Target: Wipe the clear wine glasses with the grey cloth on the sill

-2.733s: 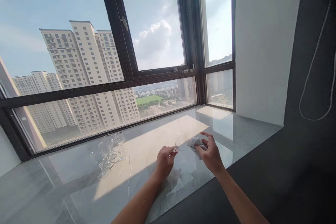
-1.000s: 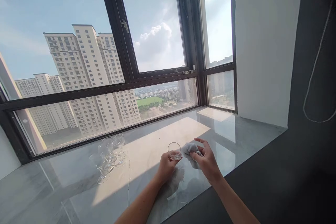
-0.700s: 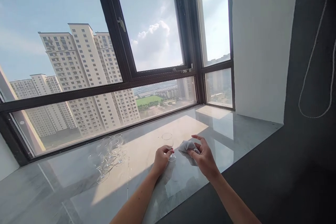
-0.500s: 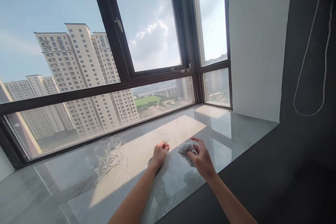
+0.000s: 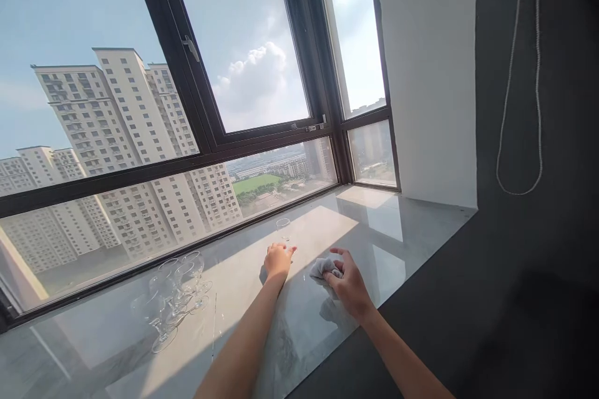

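My left hand (image 5: 277,262) is closed round the lower part of a clear stemmed glass (image 5: 283,225) over the sill. Only the glass's bowl shows above my fingers; its stem and foot are mostly hidden. To the right, my right hand (image 5: 350,283) pinches a crumpled, pale grey cloth (image 5: 322,268) between thumb and fingers, with the index finger raised. A gap separates the cloth from the glass. Several more clear stemmed glasses (image 5: 163,327) stand upright in a close group on the sill, left of my left arm.
The glossy, marble-patterned windowsill (image 5: 299,349) carries strong sun patches and reflections. Dark window frames (image 5: 210,159) border its far side. A white wall (image 5: 425,75) rises at the right, with a looped blind cord (image 5: 538,106) hanging beyond it.
The view has turned slightly to the right, so the room and glasses appear shifted left. My left hand has moved a little away from me with the glass. The cloth remains in my right hand.
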The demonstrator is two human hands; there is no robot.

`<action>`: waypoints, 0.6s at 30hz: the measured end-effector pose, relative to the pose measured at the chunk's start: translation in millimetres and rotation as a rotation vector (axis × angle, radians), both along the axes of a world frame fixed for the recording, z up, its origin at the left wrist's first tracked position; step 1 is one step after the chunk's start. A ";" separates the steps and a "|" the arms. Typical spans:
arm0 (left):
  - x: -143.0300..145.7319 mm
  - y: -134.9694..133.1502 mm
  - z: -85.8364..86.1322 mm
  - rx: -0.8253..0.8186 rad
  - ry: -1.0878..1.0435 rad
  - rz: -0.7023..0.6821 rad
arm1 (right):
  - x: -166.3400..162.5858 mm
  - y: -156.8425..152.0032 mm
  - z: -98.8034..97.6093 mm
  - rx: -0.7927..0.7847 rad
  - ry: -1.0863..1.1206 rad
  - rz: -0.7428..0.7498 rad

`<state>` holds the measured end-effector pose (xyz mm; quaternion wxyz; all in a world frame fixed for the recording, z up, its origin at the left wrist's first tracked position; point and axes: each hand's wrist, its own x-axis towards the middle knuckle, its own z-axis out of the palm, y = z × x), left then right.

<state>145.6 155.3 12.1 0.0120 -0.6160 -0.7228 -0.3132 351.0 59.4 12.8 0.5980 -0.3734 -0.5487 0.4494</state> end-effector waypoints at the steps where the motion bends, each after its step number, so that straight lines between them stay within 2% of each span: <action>1: 0.7 -12.9 0.4 0.050 0.009 -0.020 | -0.3 0.4 0.0 0.004 0.005 -0.002; 4: -6.4 -67.4 1.6 0.312 0.071 -0.161 | -1.1 0.9 0.6 0.018 0.023 0.005; 6: -23.3 -109.7 3.6 0.457 0.179 -0.259 | -1.6 0.1 0.6 0.019 0.017 0.015; 8: -50.9 -149.4 6.4 0.601 0.310 -0.244 | -2.5 -1.6 0.0 0.013 0.013 0.021; 12: -121.1 -207.7 8.9 0.804 0.404 0.053 | -5.1 -7.0 0.7 -0.002 0.035 0.036; 15: -166.4 -230.4 5.5 0.806 0.274 0.299 | -6.4 -11.5 5.5 0.000 0.037 0.047; 18: -200.1 -234.2 -0.3 0.730 0.013 0.498 | -6.6 -14.2 10.1 -0.002 0.032 0.055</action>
